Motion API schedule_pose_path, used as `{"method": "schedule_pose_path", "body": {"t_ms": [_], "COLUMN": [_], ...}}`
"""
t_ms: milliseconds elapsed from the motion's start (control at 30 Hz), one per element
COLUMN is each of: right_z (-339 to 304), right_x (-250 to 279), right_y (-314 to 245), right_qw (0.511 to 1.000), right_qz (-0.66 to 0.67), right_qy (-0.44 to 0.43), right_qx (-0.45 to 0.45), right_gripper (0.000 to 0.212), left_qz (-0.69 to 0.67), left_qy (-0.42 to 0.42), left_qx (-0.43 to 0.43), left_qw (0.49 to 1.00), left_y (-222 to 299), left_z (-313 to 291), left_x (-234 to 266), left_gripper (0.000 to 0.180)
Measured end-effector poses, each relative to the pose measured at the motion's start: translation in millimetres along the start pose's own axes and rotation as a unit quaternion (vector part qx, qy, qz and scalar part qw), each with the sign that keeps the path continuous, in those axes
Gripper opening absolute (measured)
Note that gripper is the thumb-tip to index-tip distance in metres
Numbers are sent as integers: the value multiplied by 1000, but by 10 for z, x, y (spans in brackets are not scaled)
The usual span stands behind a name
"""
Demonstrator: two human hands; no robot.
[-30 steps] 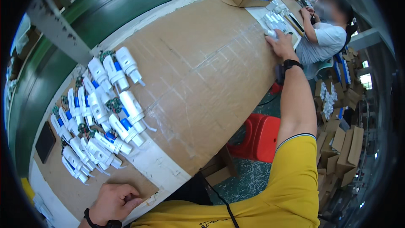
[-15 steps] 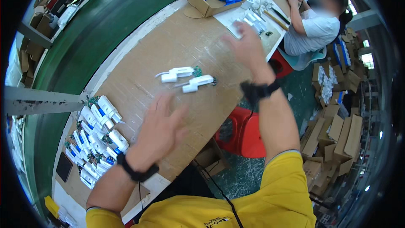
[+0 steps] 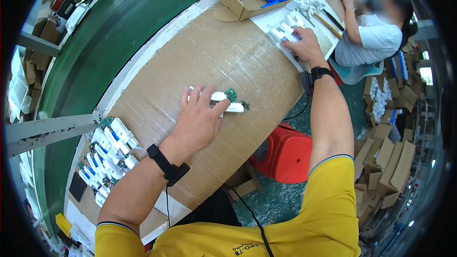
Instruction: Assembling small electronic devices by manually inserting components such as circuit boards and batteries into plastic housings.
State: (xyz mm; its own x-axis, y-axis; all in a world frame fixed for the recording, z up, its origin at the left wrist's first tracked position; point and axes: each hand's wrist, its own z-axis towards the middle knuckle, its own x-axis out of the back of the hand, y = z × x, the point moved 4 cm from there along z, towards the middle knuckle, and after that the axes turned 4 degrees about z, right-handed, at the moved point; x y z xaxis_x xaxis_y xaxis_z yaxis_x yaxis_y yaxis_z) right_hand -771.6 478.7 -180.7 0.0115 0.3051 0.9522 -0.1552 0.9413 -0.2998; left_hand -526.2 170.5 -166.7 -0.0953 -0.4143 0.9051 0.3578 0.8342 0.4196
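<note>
My left hand (image 3: 197,121) lies over two white plastic casings, its fingers spread across them. The farther casing (image 3: 219,96) ends in a green circuit board (image 3: 231,95); the nearer casing (image 3: 234,107) has a small dark end. The fingers cover their left parts. At the far right, my right hand (image 3: 307,47) is at a group of white plastic parts (image 3: 288,26), its thumb and fingers bent around one of them. The palm hides part of that piece. A pile of similar white casings (image 3: 109,150) with blue cells and green boards lies at the left.
A cardboard box (image 3: 233,2) of blue wired cells stands at the back. Beyond the table's far-left edge runs a green conveyor belt (image 3: 138,24). A dark phone (image 3: 77,186) lies near the pile. A red stool (image 3: 285,154) is at the right; a person in white (image 3: 376,38) sits beyond.
My left hand has moved away from me onto the two casings. My right hand has shifted right and closed in on the white parts. The whole view has shifted slightly.
</note>
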Motion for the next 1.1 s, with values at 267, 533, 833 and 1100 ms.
{"method": "schedule_pose_path", "body": {"t_ms": [267,533,833,1100], "right_z": [-758,-956,1344,1393], "right_x": [-50,281,268,-42], "right_y": [-855,-1582,-912,-1236], "right_qw": [984,965,992,973], "right_qz": [80,125,-27,-131], "right_qy": [2,-18,124,142], "right_qx": [159,229,1,-123], "right_gripper": [43,44,55,71], "left_qz": [-33,-49,-122,-98], "left_qy": [-37,-53,-16,9], "left_qx": [-36,-27,27,29], "left_qw": [998,997,992,995], "left_y": [-221,-267,-251,-311], "left_z": [-381,-841,-775,-809], "left_x": [201,323,132,44], "left_gripper": [37,43,42,40]}}
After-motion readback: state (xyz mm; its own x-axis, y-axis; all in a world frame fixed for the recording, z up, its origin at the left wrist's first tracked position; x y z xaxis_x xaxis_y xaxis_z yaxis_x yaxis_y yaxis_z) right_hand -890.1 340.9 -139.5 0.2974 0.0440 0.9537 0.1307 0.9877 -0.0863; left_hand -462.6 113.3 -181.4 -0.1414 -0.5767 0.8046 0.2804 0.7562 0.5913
